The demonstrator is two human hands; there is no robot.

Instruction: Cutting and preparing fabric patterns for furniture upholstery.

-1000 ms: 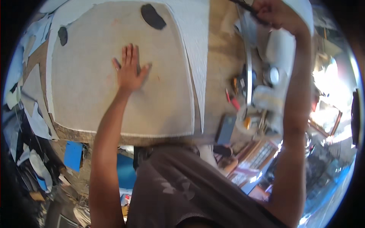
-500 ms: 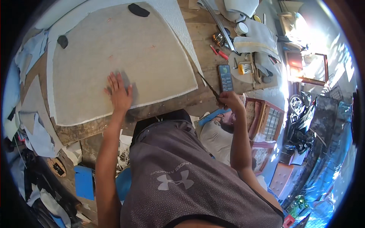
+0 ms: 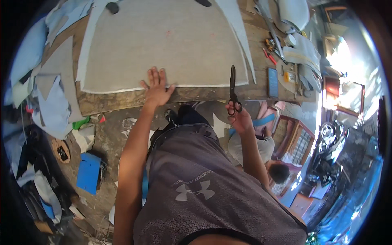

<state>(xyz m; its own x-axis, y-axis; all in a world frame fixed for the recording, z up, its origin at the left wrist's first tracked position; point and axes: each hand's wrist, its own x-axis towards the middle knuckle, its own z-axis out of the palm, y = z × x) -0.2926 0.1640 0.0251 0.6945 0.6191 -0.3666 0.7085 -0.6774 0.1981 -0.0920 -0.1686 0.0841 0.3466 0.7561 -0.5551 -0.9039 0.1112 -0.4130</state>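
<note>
My left hand [image 3: 157, 87] lies flat with fingers spread near the front edge of a large beige fabric panel [image 3: 183, 53], which has small red marks and a white border. Two dark, flat lumps [image 3: 112, 8] sit toward its far edge. My right hand [image 3: 241, 120] grips black scissors [image 3: 232, 85] by the handles, blades pointing away from me, at the panel's lower right. A white sheet [image 3: 243, 38] shows along the panel's right side.
The wooden table [image 3: 100, 102] holds a phone [image 3: 272, 81], red-handled tool [image 3: 272, 58], jar and fabric pieces [image 3: 55, 73]. A crouching person [image 3: 253, 151] is below at my right beside wooden furniture [image 3: 294, 141]. A blue board [image 3: 87, 173] and scraps litter the floor.
My right hand has come down from the far top right with the scissors, now upright. My left hand has shifted to the panel's front edge. The whole view has also shifted.
</note>
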